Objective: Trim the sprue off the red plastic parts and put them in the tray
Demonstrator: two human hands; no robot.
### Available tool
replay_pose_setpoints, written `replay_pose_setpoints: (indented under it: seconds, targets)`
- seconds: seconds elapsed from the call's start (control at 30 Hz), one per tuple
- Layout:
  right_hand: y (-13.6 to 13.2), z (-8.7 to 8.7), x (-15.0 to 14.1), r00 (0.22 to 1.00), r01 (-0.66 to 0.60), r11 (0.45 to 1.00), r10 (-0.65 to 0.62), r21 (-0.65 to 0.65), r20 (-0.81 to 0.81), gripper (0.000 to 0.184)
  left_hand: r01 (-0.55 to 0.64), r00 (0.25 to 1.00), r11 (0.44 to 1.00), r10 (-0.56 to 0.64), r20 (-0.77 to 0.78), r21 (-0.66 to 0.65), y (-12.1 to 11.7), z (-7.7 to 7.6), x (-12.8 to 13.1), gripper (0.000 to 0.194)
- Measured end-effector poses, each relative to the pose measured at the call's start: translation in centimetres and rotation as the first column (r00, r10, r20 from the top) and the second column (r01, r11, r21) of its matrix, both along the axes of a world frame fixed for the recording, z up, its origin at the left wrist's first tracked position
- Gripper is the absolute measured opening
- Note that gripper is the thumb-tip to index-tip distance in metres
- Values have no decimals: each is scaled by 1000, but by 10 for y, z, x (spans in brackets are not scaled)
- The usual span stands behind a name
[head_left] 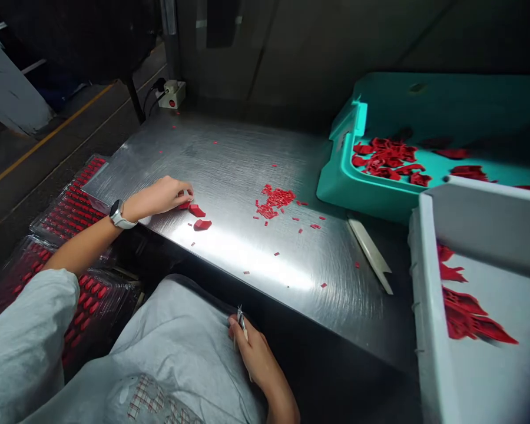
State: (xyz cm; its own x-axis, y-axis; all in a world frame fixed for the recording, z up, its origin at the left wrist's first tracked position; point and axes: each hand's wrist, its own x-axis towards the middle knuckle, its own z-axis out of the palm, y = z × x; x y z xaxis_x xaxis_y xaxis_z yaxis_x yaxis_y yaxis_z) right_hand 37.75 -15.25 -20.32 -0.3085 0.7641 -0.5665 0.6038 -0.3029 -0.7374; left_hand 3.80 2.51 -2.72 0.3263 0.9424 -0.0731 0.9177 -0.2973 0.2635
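Note:
My left hand rests on the steel table with its fingers curled over a small red plastic piece. Two more red pieces lie just right of it. A watch is on that wrist. My right hand lies in my lap against my grey shirt, closed round a small metal tool whose tip points up. A heap of tiny red trimmings lies in the middle of the table.
A teal bin with red parts stands at the right. A white bin with red parts is nearer, at the right edge. A white strip lies between table and bins. Trays of red parts sit left, below the table.

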Motion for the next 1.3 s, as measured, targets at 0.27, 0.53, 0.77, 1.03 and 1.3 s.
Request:
replay_pose_setpoints:
  seconds: [0.27, 0.53, 0.77, 1.03, 1.3]
  targets:
    - [0, -1, 2, 1000, 27, 1000, -27, -10, -16, 48, 63, 993, 998, -60, -99, 28, -23, 6, -6, 43]
    - [2, -2, 0, 999, 10, 1000, -10, -10, -35, 45, 74, 989, 996, -66, -130, 52, -28, 5, 6, 25]
    - [2, -2, 2, 1000, 10, 1000, -10, -18, -20, 46, 130, 988, 983, -119, -97, 128, -8, -1, 6, 36]
    - [2, 0, 0, 999, 16, 1000, -17, -20, -37, 46, -135, 989, 975, 144, -41, 179, -14, -7, 17, 37]
    - [0, -2, 0, 999, 27, 999, -27, -34, -28, 59, 86, 995, 996, -88, 41, 36, -9, -1, 15, 31]
